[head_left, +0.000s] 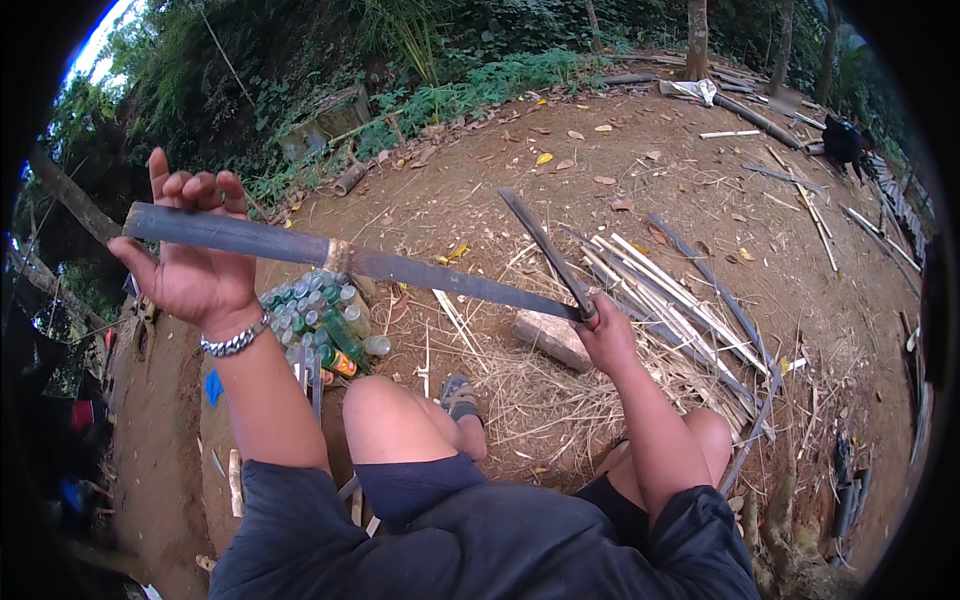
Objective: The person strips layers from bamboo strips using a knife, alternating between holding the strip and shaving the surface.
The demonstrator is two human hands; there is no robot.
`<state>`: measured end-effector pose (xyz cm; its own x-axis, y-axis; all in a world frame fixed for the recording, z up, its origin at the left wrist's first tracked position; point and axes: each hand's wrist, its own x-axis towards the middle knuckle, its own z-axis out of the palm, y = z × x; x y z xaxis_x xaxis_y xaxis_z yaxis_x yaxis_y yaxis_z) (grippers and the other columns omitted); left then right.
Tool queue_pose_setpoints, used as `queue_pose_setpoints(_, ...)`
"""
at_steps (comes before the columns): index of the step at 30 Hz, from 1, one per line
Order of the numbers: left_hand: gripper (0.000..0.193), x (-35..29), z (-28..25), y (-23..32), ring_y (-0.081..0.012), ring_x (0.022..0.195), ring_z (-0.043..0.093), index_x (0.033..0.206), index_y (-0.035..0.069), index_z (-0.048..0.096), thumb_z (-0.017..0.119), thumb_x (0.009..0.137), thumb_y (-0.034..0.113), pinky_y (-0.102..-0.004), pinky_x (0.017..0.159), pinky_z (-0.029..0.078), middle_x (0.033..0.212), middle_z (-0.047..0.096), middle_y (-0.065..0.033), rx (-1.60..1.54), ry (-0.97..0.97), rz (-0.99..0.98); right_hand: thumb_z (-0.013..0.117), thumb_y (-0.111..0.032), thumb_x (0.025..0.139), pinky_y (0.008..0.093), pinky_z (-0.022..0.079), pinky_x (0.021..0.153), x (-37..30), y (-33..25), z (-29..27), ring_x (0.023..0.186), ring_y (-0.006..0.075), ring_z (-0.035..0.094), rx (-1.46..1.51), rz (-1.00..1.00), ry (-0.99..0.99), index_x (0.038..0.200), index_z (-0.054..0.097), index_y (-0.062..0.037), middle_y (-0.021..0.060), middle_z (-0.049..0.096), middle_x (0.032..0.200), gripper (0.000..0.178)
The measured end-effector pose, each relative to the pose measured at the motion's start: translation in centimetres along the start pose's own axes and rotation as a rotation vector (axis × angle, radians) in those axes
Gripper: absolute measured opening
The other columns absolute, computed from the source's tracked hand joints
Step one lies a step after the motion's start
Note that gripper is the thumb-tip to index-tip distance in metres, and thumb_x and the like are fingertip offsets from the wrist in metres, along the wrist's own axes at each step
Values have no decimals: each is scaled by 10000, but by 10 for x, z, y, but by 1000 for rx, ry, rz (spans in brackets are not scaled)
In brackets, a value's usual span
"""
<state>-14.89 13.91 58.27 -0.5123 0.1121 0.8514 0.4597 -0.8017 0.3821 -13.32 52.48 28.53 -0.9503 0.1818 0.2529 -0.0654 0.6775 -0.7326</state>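
Note:
A long, dark bamboo piece (pixel 450 279) with a pale node ring slants across in front of me, its left end higher. My left hand (pixel 205 270), palm turned up, supports that end, with the fingers loosely curled over its far edge and the thumb below. In my right hand (pixel 608 338) is a machete (pixel 541 240), its blade pointing up and away to the left. The bamboo's right end meets the machete near its handle. Whether my right fingers also grip the bamboo is hidden. Just beyond my right hand, a stone block (pixel 553 338) lies on the ground.
Split bamboo strips (pixel 690 315) are heaped to the right, with shavings (pixel 530 420) around my feet. Several green and clear bottles (pixel 322 310) are clustered at left beside my knee. Farther off are a tree trunk (pixel 697 40), loose poles (pixel 758 122) and dense plants (pixel 480 85).

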Motion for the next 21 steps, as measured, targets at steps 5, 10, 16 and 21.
queue_pose_setpoints(5, 500, -68, 34, -10, -77, 562, 357, 795, 101, 511, 632, 838, 584, -227, 527, 308, 665, 366, 33, 129, 292, 65, 688, -137, 776, 489, 468, 718, 15, 15, 4, 830, 418, 613, -43, 74, 51, 1012, 534, -70, 195, 643, 838, 289)
queue_pose_setpoints(10, 512, -96, 23, -89, -75, 492, 294, 655, 145, 397, 507, 924, 567, -228, 484, 262, 593, 302, 47, 250, 501, 218, 669, -133, 758, 485, 470, 740, 9, 40, 6, 859, 436, 610, -73, 236, 100, 1011, 527, -37, 226, 644, 875, 306)
queue_pose_setpoints(16, 500, -149, 8, -180, -98, 492, 262, 655, 144, 301, 397, 994, 498, -250, 488, 249, 589, 284, 20, 498, 444, 237, 735, -240, 781, 427, 485, 745, -40, -29, 13, 803, 331, 626, 161, 349, -134, 974, 505, -32, 164, 624, 856, 366)
queue_pose_setpoints(21, 506, -192, 21, -210, -114, 498, 273, 670, 129, 273, 343, 1006, 501, -249, 489, 261, 592, 280, -2, 523, 292, 183, 693, -214, 790, 484, 479, 762, -82, -63, 23, 872, 397, 626, 175, 230, -285, 974, 523, -26, 221, 638, 909, 312)
